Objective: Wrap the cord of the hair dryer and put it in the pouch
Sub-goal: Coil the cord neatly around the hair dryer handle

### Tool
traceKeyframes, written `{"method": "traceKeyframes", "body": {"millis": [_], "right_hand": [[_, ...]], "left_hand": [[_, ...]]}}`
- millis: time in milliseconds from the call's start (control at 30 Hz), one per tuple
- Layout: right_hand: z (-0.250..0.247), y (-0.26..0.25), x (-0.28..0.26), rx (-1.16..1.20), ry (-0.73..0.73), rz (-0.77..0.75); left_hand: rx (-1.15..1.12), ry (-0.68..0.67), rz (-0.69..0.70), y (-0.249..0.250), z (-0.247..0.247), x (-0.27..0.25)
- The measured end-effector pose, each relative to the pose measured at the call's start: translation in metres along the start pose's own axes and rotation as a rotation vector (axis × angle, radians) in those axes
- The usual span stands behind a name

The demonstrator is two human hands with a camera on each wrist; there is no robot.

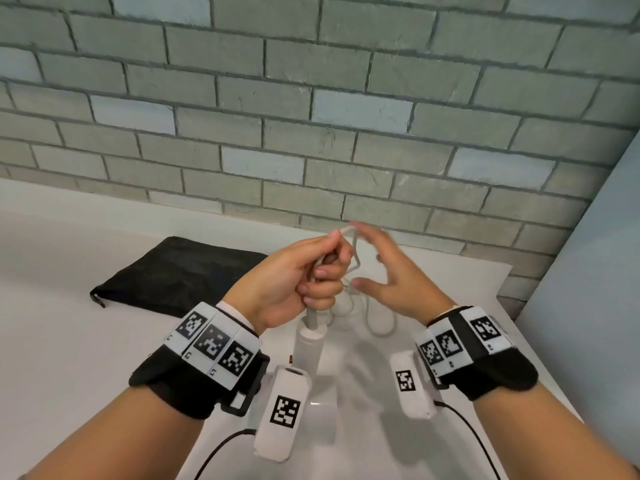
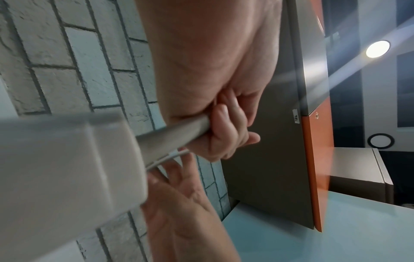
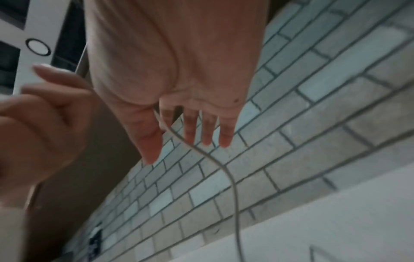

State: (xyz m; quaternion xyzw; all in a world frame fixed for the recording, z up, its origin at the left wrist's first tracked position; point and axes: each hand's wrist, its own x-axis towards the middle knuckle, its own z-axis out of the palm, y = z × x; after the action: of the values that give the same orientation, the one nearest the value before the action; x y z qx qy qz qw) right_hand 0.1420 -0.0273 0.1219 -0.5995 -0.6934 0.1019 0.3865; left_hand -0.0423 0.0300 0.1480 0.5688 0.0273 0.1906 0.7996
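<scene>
The white hair dryer (image 1: pixel 309 344) hangs handle-up below my left hand (image 1: pixel 325 268), its body hidden behind the wrist cameras. That hand grips the grey cord (image 1: pixel 354 241) where it leaves the handle, fingers curled round the stiff sleeve (image 2: pixel 172 134), and a folded loop rises above the fist. My right hand (image 1: pixel 367 258) is beside the loop with straight, spread fingers. In the right wrist view the cord (image 3: pixel 201 154) runs between its thumb and index finger, unpinched. Slack cord (image 1: pixel 381 325) lies on the white table. The black pouch (image 1: pixel 180 271) lies flat to the left.
The grey brick wall (image 1: pixel 311 116) stands close behind the hands. A pale blue panel (image 1: pixel 588 271) closes off the right side. The white tabletop (image 1: pixel 69 341) stretches left and toward me. Thin black cables (image 1: pixel 464 427) trail from the wrist cameras.
</scene>
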Motion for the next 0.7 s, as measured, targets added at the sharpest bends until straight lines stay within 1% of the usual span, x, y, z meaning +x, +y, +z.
{"method": "traceKeyframes", "body": {"millis": [33, 67, 100, 167, 233, 333, 400, 433, 500, 600, 633, 700], "right_hand": [[0.011, -0.002, 0.002, 0.063, -0.094, 0.001], [0.021, -0.002, 0.002, 0.140, -0.146, 0.043], [0.029, 0.001, 0.001, 0.222, -0.169, 0.101], [0.039, 0.010, -0.007, 0.326, -0.163, 0.187], [0.043, 0.017, -0.017, 0.378, -0.104, 0.220], [0.044, 0.017, -0.029, 0.448, 0.068, 0.236], [0.043, 0.013, -0.032, 0.422, 0.145, 0.235], [0.042, 0.010, -0.033, 0.406, 0.151, 0.226], [0.040, 0.006, -0.034, 0.270, 0.086, 0.191], [0.044, -0.002, -0.040, 0.017, -0.092, 0.140], [0.046, -0.003, -0.043, -0.007, -0.116, 0.140], [0.047, -0.007, -0.050, 0.044, -0.120, 0.194]], "left_hand": [[-0.015, -0.014, 0.006, -0.001, 0.002, 0.000], [-0.038, -0.025, 0.024, -0.002, 0.003, -0.001], [-0.060, -0.030, 0.053, -0.003, 0.003, -0.002], [-0.073, -0.022, 0.103, -0.007, -0.003, -0.005], [-0.031, -0.002, 0.122, -0.010, -0.012, -0.010], [0.088, 0.054, 0.154, -0.016, -0.019, -0.014], [0.156, 0.039, 0.177, -0.018, -0.021, -0.014], [0.203, 0.020, 0.187, -0.019, -0.020, -0.014], [0.318, 0.019, 0.210, -0.021, -0.017, -0.014], [0.455, 0.125, 0.260, -0.023, -0.014, -0.013], [0.485, 0.165, 0.275, -0.023, -0.013, -0.012], [0.508, 0.222, 0.298, -0.025, -0.014, -0.011]]}}
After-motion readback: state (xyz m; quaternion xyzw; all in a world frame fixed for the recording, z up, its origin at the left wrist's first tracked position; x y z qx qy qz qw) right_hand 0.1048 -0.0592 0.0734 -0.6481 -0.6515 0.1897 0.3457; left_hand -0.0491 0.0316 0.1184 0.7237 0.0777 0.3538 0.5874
